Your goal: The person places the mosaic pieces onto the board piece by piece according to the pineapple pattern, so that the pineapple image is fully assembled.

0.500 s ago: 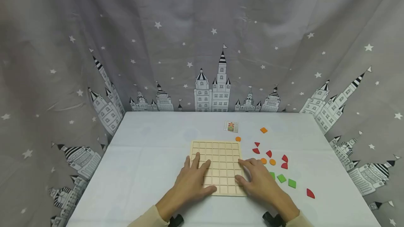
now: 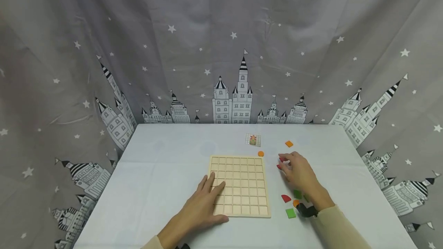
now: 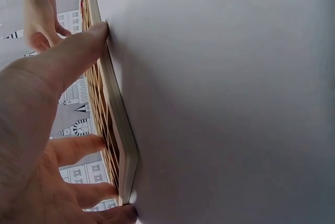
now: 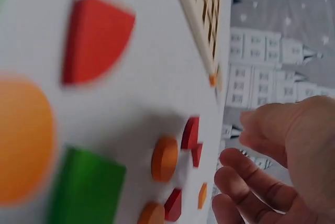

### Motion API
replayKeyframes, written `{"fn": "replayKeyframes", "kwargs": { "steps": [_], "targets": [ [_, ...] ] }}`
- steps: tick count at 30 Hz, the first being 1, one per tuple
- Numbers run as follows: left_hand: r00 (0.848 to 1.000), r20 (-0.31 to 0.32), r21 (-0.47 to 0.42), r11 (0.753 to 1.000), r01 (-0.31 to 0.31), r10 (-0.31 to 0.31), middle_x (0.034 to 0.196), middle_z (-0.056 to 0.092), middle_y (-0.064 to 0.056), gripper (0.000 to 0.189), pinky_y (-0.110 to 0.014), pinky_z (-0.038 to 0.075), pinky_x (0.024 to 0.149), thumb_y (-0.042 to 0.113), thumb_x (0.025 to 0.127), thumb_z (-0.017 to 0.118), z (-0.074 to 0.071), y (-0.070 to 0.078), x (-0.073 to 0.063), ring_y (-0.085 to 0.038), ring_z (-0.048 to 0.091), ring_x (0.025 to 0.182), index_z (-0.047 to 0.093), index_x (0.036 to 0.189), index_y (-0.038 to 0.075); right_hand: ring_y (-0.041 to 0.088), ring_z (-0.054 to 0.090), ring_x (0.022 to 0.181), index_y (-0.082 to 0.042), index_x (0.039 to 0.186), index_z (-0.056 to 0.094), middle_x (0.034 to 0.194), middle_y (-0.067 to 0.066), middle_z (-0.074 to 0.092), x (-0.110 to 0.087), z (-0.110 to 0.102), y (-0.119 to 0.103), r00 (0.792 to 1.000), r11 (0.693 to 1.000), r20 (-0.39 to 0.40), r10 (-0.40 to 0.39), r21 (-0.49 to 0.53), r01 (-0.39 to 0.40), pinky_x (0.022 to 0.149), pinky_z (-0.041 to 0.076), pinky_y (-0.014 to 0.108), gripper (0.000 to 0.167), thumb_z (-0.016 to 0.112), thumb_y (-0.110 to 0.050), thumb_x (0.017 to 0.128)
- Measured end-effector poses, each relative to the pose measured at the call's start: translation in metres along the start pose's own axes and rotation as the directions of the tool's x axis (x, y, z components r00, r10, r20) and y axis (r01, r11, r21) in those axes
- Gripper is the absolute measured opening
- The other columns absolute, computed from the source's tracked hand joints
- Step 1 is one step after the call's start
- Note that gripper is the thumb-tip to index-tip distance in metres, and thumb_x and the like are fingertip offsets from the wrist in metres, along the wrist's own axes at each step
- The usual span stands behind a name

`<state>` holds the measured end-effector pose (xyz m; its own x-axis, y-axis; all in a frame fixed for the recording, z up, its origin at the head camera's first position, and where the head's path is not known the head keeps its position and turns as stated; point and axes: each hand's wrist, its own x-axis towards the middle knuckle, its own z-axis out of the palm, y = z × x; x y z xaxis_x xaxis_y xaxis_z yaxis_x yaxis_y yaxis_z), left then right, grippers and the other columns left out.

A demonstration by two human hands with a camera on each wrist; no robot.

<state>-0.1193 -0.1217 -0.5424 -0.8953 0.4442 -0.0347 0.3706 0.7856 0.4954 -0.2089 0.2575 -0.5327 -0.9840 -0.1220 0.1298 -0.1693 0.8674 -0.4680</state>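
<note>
The wooden grid board (image 2: 242,187) lies flat on the white table. Spread over its left edge, my left hand (image 2: 200,208) rests with fingers on the grid. The left wrist view shows the thumb against the board's near rim (image 3: 116,98). My right hand (image 2: 300,174) hovers right of the board above red pieces (image 2: 278,167) that its fingers partly cover. Seen from the right wrist, the thumb and fingers stand apart with nothing between them. Below that hand lie two red pieces (image 4: 190,132), an orange disc (image 4: 165,158) and, closer, a red quarter-circle (image 4: 99,41).
A small picture card (image 2: 253,140) lies behind the board, with an orange disc (image 2: 261,153) near its corner. An orange square (image 2: 289,144) sits farther right. Green squares (image 2: 290,213) and a red quarter-circle (image 2: 285,198) lie beside the board; my right forearm hides some pieces.
My right hand has left the board's right edge and moved away and to the right, over the red pieces. Pieces it covered now show. The left hand has slid slightly left and nearer.
</note>
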Motion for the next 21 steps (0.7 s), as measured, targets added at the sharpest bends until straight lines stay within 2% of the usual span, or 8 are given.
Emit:
{"fn": "replayKeyframes", "kwargs": {
  "steps": [4,9,15,21],
  "targets": [
    [1.000,-0.004,-0.009,1.000,0.007,-0.007,0.186,0.032,-0.038,0.108,-0.082,0.058,0.112,0.060,0.086,0.101,0.002,-0.001,-0.002,-0.070,0.035,0.168,0.058,0.170,0.009,0.029,0.073,0.102,-0.002,0.143,0.081,0.120,0.017,0.078,0.015,0.000,0.012,0.999,1.000,0.037,0.025,0.005,-0.025,0.092,0.068,0.049,0.036,0.080,-0.016,0.110],
    [0.999,-0.032,0.001,1.000,0.018,-0.018,0.183,0.036,-0.038,0.107,-0.080,0.062,0.104,0.059,0.083,0.104,0.003,0.003,0.000,-0.070,0.038,0.167,0.061,0.168,0.008,0.026,0.068,0.098,0.001,0.134,0.085,0.115,0.016,0.076,0.028,0.002,0.022,0.995,0.999,0.084,0.049,0.018,-0.050,0.086,0.062,0.042,0.028,0.080,-0.012,0.109],
    [0.999,-0.045,0.015,1.000,0.009,-0.008,0.182,0.038,-0.038,0.108,-0.079,0.065,0.097,0.061,0.082,0.104,0.003,0.005,-0.001,-0.070,0.040,0.165,0.063,0.166,0.008,0.028,0.068,0.101,0.000,0.124,0.086,0.114,0.015,0.076,0.034,0.005,0.025,0.993,0.995,0.093,0.072,0.066,-0.078,0.091,0.063,0.045,0.018,0.082,-0.009,0.108],
    [0.999,-0.040,0.031,0.999,0.010,-0.009,0.182,0.038,-0.038,0.107,-0.076,0.066,0.098,0.062,0.082,0.103,0.004,0.004,-0.002,-0.069,0.040,0.166,0.063,0.167,0.009,0.029,0.070,0.102,-0.005,0.118,0.084,0.112,0.013,0.083,0.036,0.007,0.021,0.996,0.993,0.073,0.046,0.107,-0.053,0.101,0.067,0.052,0.011,0.084,-0.007,0.107]
  ]
}}
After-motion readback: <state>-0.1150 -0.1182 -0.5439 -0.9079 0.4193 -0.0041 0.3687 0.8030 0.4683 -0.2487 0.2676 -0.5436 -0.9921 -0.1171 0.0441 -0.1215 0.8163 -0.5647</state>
